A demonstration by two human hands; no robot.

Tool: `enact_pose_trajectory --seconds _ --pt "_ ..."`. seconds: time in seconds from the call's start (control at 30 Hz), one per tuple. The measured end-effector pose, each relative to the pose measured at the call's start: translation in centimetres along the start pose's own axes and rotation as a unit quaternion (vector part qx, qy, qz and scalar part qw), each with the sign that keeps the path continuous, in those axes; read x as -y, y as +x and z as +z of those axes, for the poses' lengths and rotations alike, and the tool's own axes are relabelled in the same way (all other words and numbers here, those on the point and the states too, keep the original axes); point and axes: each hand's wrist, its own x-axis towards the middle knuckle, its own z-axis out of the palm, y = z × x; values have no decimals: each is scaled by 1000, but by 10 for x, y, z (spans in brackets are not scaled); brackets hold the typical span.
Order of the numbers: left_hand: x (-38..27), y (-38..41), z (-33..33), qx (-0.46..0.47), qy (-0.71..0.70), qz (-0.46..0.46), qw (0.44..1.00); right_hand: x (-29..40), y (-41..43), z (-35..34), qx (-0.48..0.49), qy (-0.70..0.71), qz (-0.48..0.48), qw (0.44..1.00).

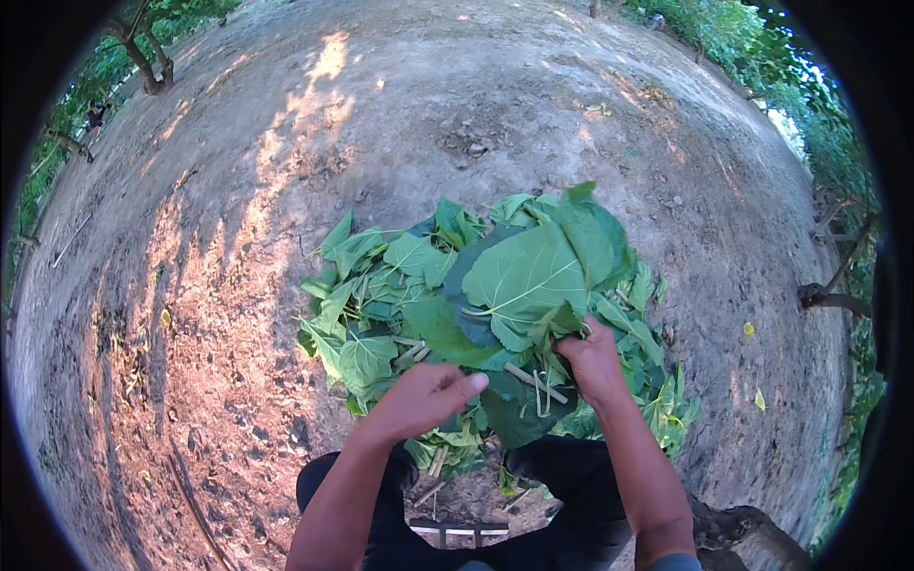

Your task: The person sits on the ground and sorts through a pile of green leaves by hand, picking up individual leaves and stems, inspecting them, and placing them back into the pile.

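A heap of broad, toothed green leaves (pixel 368 357), which look like mulberry, lies on the ground before my knees. My right hand (pixel 593 357) grips a bunch of large leaves (pixel 528 275) at its lower right edge, above the heap. Just left of it, my left hand (pixel 432 400) is over the near side of the heap, thumb extended and the other fingers mostly hidden. Whether it pinches a leaf is unclear. Short cut stem pieces (pixel 535 382) lie on a dark leaf between my hands, and more cut stems (pixel 410 350) show among the leaves.
Dry bare soil (pixel 428 107) surrounds the heap, with sunlit patches on the left. A thin stick (pixel 193 503) lies at lower left. A gnarled wooden trunk or branch (pixel 742 532) is close by my right elbow. Trees (pixel 143 57) line both sides. A person (pixel 95 114) is far left.
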Motion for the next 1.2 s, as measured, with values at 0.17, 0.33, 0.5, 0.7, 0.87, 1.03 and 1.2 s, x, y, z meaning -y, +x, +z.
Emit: enact_pose_trajectory --seconds 0.17,0.33,0.5,0.7,0.87,1.03,1.2 --pt "-9 9 26 -8 -152 65 986 -17 -18 9 -7 131 -18 991" --pt "15 22 35 -36 -424 58 903 -17 -26 27 71 -34 -46 996" --pt "10 30 35 -123 -467 33 875 -14 -29 34 122 -91 -40 988" --pt "29 45 21 -176 -349 49 919 -14 -32 35 182 -66 30 981" --pt "13 35 18 -213 -326 94 916 -10 -25 19 167 -41 -43 984" --pt "-5 26 21 -196 -296 84 931 -2 -22 12 39 107 20 993" --pt "-2 24 20 -175 -320 117 924 -4 -16 12 -26 26 4 999"
